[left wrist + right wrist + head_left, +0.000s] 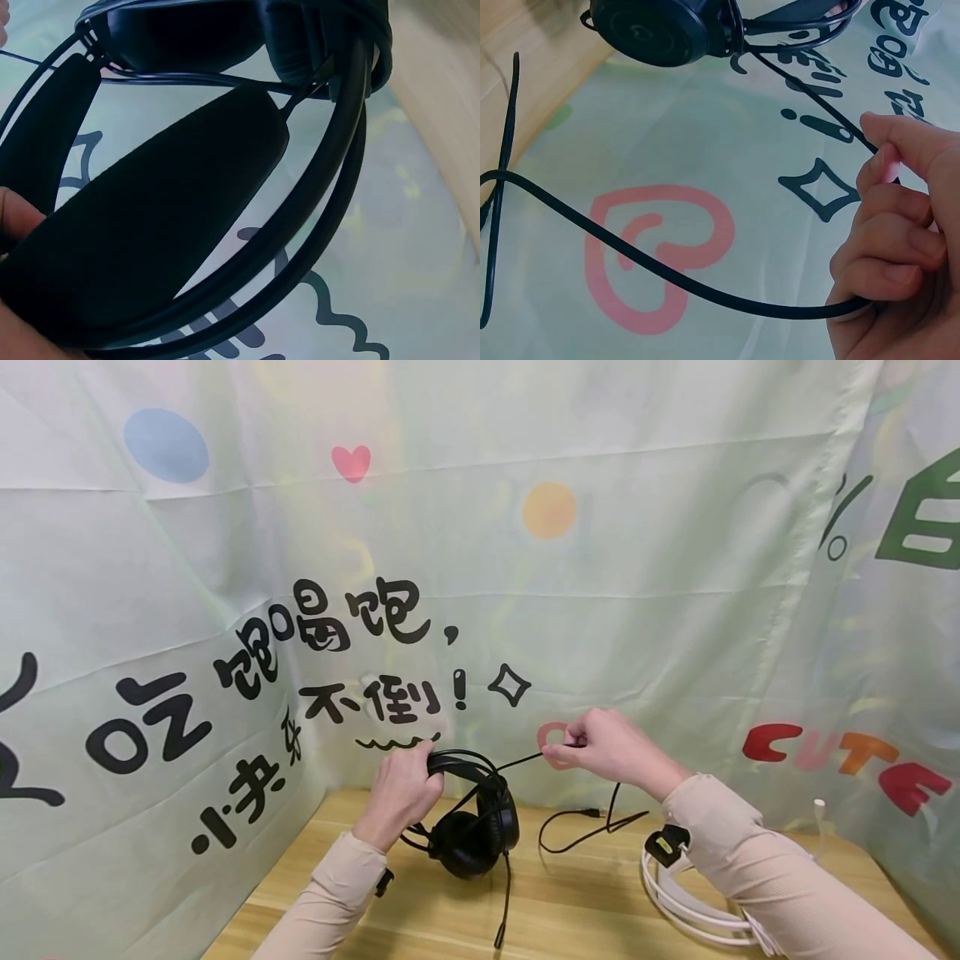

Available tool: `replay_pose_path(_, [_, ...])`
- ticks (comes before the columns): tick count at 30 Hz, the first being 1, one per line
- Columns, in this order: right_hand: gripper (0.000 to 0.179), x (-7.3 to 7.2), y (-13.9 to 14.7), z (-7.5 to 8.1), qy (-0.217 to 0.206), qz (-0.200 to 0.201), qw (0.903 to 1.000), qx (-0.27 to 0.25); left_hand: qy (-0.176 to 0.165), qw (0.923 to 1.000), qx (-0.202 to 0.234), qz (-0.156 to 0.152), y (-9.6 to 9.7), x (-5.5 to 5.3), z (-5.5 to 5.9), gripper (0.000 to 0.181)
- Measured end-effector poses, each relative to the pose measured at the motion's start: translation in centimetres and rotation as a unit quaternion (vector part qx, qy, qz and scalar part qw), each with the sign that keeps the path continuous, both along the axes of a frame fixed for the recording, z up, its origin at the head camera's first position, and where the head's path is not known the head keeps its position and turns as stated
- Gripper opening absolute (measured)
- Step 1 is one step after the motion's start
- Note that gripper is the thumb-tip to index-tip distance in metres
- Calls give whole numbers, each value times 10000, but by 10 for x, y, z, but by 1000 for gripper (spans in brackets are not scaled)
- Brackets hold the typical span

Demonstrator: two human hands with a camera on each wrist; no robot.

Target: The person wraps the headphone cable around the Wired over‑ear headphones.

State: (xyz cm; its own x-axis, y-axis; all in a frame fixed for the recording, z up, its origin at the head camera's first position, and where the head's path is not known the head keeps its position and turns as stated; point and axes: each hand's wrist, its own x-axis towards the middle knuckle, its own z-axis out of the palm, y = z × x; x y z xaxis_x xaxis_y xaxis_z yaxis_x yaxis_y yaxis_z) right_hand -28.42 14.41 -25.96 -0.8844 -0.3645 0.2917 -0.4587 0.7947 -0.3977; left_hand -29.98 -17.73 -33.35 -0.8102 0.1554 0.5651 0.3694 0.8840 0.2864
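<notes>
A black over-ear headset (461, 847) hangs close over the wooden table, its ear cups low. My left hand (403, 789) grips it by the headband; in the left wrist view the padded strap (165, 202) and two thin outer bands (319, 180) curve away from the fingers. My right hand (611, 747) pinches the headset's black cable (522, 761) between thumb and forefinger, with the other fingers curled round it. The cable runs taut from the headset to this hand. Below the hand, its slack (705, 289) drops to the table. A thin black stalk (506, 897) hangs under one cup.
On the wooden table (585, 902), the cable's loose end lies in a loop with a plug (592, 812). A coiled white cable (693, 927) lies at the right, partly behind the right sleeve. A printed cloth (465, 543) hangs behind and along the sides.
</notes>
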Motion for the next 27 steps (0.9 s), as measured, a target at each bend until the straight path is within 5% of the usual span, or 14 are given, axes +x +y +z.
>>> replay_pose_path(16, [45, 12, -14, 5, 114, 366, 9992, -115, 659, 9957, 392, 510, -7, -4, -6, 8])
replay_pose_path(27, [50, 19, -19, 8, 282, 531, 9982, -86, 624, 9907, 975, 721, -14, -13, -12, 6])
